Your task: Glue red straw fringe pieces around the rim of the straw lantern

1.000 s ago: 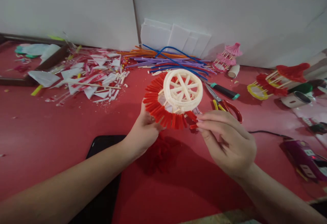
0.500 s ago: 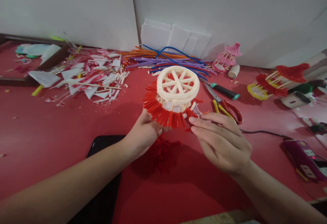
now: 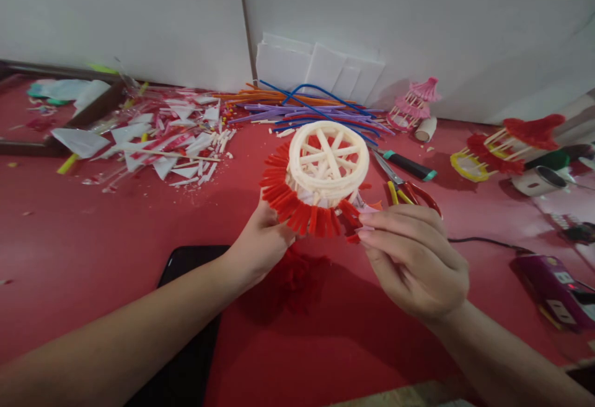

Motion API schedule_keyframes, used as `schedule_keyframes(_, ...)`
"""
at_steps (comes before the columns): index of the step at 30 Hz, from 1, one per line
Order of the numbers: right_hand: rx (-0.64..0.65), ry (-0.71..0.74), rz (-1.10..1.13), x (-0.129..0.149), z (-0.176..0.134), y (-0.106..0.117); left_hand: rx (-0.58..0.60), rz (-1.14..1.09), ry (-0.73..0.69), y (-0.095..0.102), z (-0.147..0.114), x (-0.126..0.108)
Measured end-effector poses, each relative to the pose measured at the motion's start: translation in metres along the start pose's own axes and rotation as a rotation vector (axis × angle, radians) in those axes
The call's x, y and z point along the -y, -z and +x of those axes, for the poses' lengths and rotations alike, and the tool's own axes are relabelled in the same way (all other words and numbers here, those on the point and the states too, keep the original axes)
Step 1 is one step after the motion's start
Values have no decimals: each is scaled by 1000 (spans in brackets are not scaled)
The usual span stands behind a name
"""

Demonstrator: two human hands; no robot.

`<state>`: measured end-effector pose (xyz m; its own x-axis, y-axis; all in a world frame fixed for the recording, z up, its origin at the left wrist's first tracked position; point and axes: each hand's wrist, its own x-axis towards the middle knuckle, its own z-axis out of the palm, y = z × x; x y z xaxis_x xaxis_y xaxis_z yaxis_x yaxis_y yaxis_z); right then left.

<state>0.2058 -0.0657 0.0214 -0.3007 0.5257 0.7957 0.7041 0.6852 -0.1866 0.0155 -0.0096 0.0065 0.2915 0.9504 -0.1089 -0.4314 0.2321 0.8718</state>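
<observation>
My left hand (image 3: 264, 240) is closed around the underside of a pipe-cleaner craft model, its fingers partly hidden beneath it. This model has a cream spoked wheel-shaped ring (image 3: 329, 156) on top and a fringe of short red pipe-cleaner pieces (image 3: 307, 218) around its lower level. Cream posts stand between the two, and the model tilts slightly towards me. At the fringe's right side, my right hand (image 3: 413, 258) has its fingertips pinched on the end of a red pipe-cleaner piece (image 3: 349, 212). Fingers hide part of that piece.
Loose orange, purple and blue pipe cleaners (image 3: 307, 113) lie by the wall. Scissors (image 3: 413, 193) and a teal-black utility knife (image 3: 409, 165) rest behind my right hand. Paper and plastic scraps (image 3: 162, 140) are heaped left. A power strip (image 3: 555, 289) and red-yellow model (image 3: 506, 147) stand right.
The model has shifted slightly right, and its cream ring tips more towards me. My right hand has moved a little right and down, staying at the fringe's right side.
</observation>
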Motion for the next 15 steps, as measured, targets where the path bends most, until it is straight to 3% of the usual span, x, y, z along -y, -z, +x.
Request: schedule_keyframes(15, 12, -29, 44, 0, 0, -2, 60, -14, -44, 5, -1, 8)
